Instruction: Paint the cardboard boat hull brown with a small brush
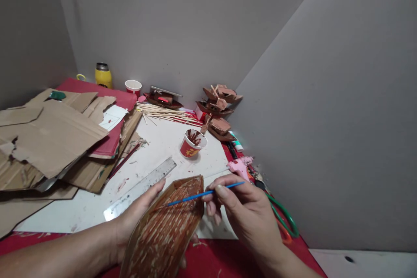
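Note:
My left hand grips a boat-shaped cardboard piece from the left side; the piece is streaked with brown paint. My right hand pinches a thin blue paintbrush, whose tip rests on the upper part of the cardboard piece. A red paper cup with brown paint inside stands on the white sheet just beyond the hands.
A metal ruler lies left of the cardboard piece. Cardboard sheets pile up at the left. Wooden sticks, brown model boats, a second cup and a yellow bottle sit at the back. A pink glue gun and green-handled scissors lie at right.

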Tool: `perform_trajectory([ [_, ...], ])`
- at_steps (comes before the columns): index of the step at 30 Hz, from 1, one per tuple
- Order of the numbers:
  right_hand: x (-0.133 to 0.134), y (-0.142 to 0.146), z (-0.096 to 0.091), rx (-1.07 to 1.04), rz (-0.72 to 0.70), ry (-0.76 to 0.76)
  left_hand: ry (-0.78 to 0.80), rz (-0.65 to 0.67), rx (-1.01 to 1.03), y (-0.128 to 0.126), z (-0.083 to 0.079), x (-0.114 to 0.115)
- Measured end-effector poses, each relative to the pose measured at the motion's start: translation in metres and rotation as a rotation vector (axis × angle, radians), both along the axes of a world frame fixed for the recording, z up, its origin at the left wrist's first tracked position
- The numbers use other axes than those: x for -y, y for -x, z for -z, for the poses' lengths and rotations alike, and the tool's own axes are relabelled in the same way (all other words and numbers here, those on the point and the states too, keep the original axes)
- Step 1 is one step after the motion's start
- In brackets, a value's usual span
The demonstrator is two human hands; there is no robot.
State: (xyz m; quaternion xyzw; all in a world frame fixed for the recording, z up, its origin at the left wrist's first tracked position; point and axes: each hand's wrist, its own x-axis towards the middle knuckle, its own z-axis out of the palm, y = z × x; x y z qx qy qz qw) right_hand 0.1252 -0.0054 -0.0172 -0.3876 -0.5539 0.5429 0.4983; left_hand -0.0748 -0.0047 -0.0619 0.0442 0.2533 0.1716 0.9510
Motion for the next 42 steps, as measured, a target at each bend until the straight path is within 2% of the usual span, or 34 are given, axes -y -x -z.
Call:
perform_trajectory([
  [8,-0.011,-0.016,0.003,0.074,0.167,-0.112,0.011,0.015,0.052,-0.001,0.014,0.001],
  [16,-0.010,-0.025,0.006,0.134,0.245,-0.194,-0.030,-0.035,0.013,-0.002,0.007,0.001],
  [19,-0.003,-0.021,0.005,0.146,0.205,-0.199,-0.030,-0.045,-0.004,-0.002,0.002,0.001],
  [22,0.007,-0.014,0.002,0.151,0.104,-0.189,-0.038,-0.076,-0.019,-0.002,-0.005,0.001],
  [28,0.021,0.000,-0.003,0.087,-0.040,-0.157,-0.092,-0.051,-0.051,-0.005,-0.013,0.003],
  [33,0.014,-0.005,-0.001,0.193,0.076,-0.224,-0.069,-0.055,-0.067,-0.003,-0.013,0.004],
  [38,-0.003,-0.019,-0.001,0.326,0.244,-0.316,-0.071,-0.085,-0.016,-0.001,-0.004,0.004],
  [42,-0.008,-0.025,-0.002,0.350,0.298,-0.348,-0.061,-0.071,-0.015,-0.001,0.001,0.003],
])
